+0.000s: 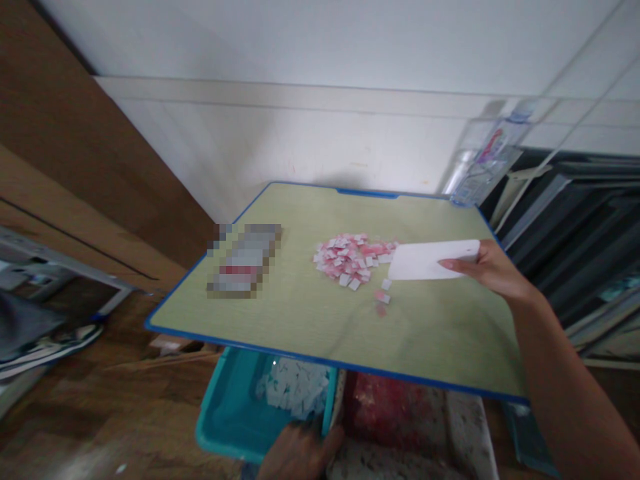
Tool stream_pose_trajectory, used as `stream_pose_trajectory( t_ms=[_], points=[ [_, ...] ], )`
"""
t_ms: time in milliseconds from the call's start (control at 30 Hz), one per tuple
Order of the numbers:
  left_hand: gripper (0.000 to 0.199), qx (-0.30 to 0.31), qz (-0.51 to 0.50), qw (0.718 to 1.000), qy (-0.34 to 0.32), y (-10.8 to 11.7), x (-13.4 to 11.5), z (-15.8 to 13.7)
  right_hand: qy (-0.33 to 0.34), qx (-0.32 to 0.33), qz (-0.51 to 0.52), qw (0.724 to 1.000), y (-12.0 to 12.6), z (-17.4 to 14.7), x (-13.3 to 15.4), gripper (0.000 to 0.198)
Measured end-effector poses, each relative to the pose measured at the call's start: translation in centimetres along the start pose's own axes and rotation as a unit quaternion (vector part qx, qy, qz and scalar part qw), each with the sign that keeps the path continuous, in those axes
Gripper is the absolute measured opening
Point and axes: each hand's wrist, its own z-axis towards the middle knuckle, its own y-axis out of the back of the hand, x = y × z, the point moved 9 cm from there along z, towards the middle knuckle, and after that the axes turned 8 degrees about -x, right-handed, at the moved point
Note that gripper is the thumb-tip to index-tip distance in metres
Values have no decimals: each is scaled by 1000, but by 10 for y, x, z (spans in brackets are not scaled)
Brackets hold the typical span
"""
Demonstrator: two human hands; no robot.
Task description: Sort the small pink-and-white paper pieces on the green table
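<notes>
In my right hand point(493, 270) is a flat white plastic scraper point(430, 260), held by its right end with the thumb on top. The scraper's left edge touches a pile of small pink and white square pieces point(345, 260) on a pale green tabletop point(280, 333) with a blue rim. A few pieces lie loose below the scraper. My left hand point(300, 453), partly blurred, is closed on the near right corner of a teal basin point(220, 413) below the table's front edge. Translucent whitish pieces point(295, 387) lie in the basin.
A pixelated flat object point(245, 260) rests on the table's left side. A clear plastic bottle point(493, 160) stands at the back right corner by the white wall. Dark panels point(590, 220) lean at right. Beside the basin is a red-stained surface point(385, 413). Someone's shoe point(55, 347) shows at left.
</notes>
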Motion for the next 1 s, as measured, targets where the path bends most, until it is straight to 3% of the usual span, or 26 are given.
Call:
stream_pose_trajectory(
  t_ms=[200,400,533,633,733,900,1000],
  points=[
    [43,1,-8,1000,1,0,1,-1,-12,21,3,1000,-4,0,-1,20],
    [45,-23,-20,999,10,2,0,-3,-47,12,-21,999,21,-7,-7,20],
    [41,-24,-15,1000,14,2,0,-2,-68,84,-29,994,25,-17,-13,17],
    [45,-17,-8,1000,8,2,-1,-2,-56,176,-25,982,3,-24,-8,12],
    [47,-10,-6,1000,1,-1,-1,-2,-29,242,-14,970,-37,-28,7,11],
    [41,-33,-7,999,-4,-3,0,-2,-20,215,61,974,-105,-32,36,23],
    [43,-44,-3,999,-1,-6,1,-2,5,179,65,982,-130,-40,50,19]
  ],
)
